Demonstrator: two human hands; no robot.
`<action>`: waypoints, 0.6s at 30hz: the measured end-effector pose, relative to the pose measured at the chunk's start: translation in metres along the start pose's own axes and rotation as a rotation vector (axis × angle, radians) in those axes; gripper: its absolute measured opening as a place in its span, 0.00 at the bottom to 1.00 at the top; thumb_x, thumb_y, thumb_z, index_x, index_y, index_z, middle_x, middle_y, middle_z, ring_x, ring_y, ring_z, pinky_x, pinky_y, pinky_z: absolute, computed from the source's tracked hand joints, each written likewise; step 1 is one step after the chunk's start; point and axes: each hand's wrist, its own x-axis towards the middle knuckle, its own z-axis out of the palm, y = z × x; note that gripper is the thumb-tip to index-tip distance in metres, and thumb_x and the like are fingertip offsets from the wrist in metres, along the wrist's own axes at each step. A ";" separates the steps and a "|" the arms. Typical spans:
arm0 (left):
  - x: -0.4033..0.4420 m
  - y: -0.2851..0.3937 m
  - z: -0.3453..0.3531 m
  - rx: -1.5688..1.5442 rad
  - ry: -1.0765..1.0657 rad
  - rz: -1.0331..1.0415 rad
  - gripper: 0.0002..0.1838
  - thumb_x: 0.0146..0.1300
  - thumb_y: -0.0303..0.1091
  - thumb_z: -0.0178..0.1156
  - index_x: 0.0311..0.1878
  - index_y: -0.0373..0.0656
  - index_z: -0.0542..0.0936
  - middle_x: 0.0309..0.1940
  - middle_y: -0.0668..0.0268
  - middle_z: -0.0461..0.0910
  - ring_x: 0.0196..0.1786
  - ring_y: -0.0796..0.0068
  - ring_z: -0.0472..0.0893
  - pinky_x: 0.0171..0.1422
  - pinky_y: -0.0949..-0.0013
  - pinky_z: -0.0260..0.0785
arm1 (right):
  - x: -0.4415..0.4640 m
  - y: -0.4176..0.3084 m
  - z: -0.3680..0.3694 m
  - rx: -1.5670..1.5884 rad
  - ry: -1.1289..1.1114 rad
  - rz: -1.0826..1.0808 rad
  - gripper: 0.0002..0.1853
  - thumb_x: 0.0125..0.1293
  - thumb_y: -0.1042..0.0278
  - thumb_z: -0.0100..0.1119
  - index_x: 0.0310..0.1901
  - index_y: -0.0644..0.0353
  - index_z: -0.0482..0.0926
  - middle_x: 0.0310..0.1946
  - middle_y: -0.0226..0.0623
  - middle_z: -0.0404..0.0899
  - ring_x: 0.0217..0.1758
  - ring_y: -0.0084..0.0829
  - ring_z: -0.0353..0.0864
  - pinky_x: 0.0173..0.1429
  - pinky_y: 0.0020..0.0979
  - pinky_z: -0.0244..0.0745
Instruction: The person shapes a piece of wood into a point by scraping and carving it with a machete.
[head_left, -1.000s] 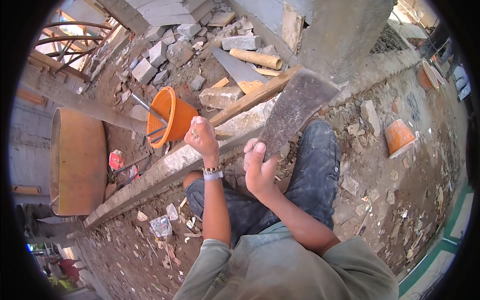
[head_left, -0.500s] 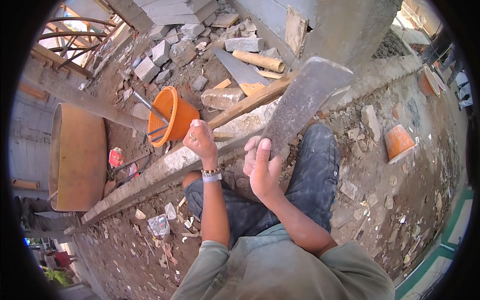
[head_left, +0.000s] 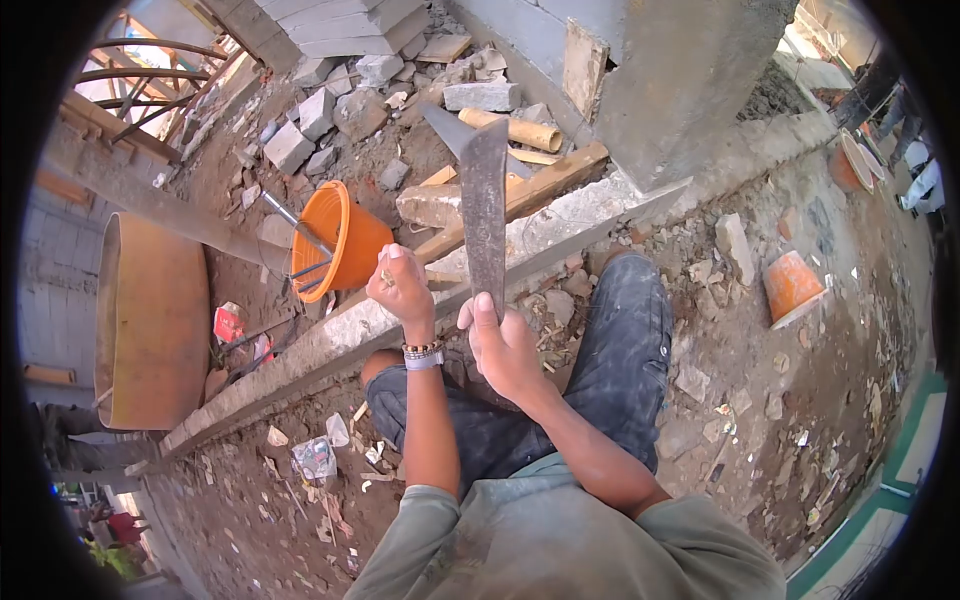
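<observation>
My right hand (head_left: 508,350) is closed around the low end of a machete (head_left: 485,215), its thumb laid along the dark, worn metal. The broad blade points up and away from me, turned partly edge-on; the handle is hidden in my hand. To its left, my left hand (head_left: 402,285) is closed in a fist with the palm side up. A small yellowish spot shows at its fingers, too small to name. Just beyond that fist stands a tilted orange bucket (head_left: 368,243) with metal-shafted tools (head_left: 300,222) sticking out.
A low concrete beam (head_left: 345,335) crosses in front of my knees. Behind it lie a wooden plank (head_left: 560,182), a handsaw (head_left: 442,128), a bamboo piece (head_left: 525,131) and broken blocks (head_left: 290,148). An orange container (head_left: 793,285) sits at right; a curved tan panel (head_left: 155,325) stands left.
The machete has swung left and turned from its broad face to a narrower view, as my right hand moved left and slightly down. My left hand stays nearly in place.
</observation>
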 end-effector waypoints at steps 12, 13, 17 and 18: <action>0.000 0.008 -0.002 -0.046 0.138 -0.052 0.24 0.76 0.39 0.54 0.21 0.43 0.67 0.16 0.74 0.65 0.17 0.87 0.60 0.20 0.76 0.46 | -0.002 0.047 0.010 -0.334 -0.172 0.325 0.33 0.81 0.44 0.40 0.29 0.69 0.75 0.14 0.43 0.71 0.21 0.39 0.76 0.30 0.42 0.69; -0.001 0.008 -0.005 -0.040 0.131 -0.050 0.24 0.77 0.39 0.53 0.21 0.43 0.67 0.16 0.74 0.65 0.17 0.87 0.59 0.21 0.76 0.46 | -0.001 0.035 0.007 -0.248 -0.206 0.422 0.33 0.81 0.43 0.40 0.29 0.67 0.75 0.14 0.39 0.71 0.20 0.34 0.76 0.29 0.39 0.69; 0.003 0.005 -0.005 -0.071 0.099 -0.028 0.24 0.77 0.39 0.53 0.20 0.43 0.67 0.16 0.74 0.66 0.17 0.87 0.59 0.21 0.77 0.46 | -0.002 0.008 0.000 0.152 -0.168 0.323 0.32 0.81 0.39 0.38 0.31 0.62 0.72 0.14 0.25 0.62 0.18 0.18 0.66 0.23 0.28 0.61; 0.003 0.005 -0.006 -0.085 0.090 -0.026 0.24 0.77 0.39 0.53 0.20 0.43 0.67 0.16 0.74 0.66 0.17 0.87 0.60 0.21 0.77 0.46 | -0.004 0.000 0.005 0.178 -0.091 0.161 0.31 0.81 0.39 0.39 0.32 0.61 0.71 0.15 0.21 0.59 0.16 0.17 0.61 0.21 0.26 0.57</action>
